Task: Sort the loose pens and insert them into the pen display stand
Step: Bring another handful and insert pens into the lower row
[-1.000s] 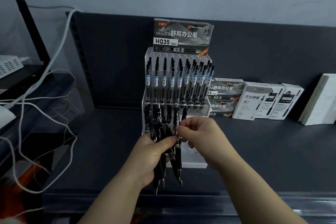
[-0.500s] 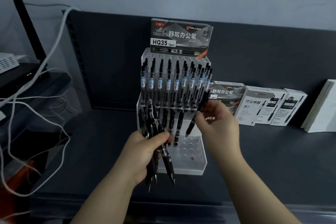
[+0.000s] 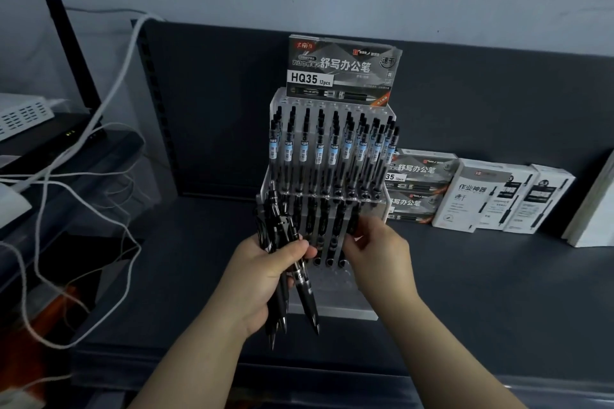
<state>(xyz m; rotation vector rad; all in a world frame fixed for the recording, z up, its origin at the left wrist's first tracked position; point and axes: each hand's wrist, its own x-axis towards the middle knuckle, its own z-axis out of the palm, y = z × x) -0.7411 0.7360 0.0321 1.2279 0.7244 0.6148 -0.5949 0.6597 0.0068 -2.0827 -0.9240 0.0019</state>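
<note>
Black pens (image 3: 332, 156) fill the stand's (image 3: 335, 310) upper tier; my right fingers (image 3: 362, 237) pinch another pen (image 3: 353, 219) into the middle row, left fingers (image 3: 295, 248) grip a bundle (image 3: 282, 232); front holes (image 3: 345, 279) wait.

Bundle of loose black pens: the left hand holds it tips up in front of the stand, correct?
No. The head view shows the left hand holding the bundle in front of the stand with its tips pointing down.
</note>
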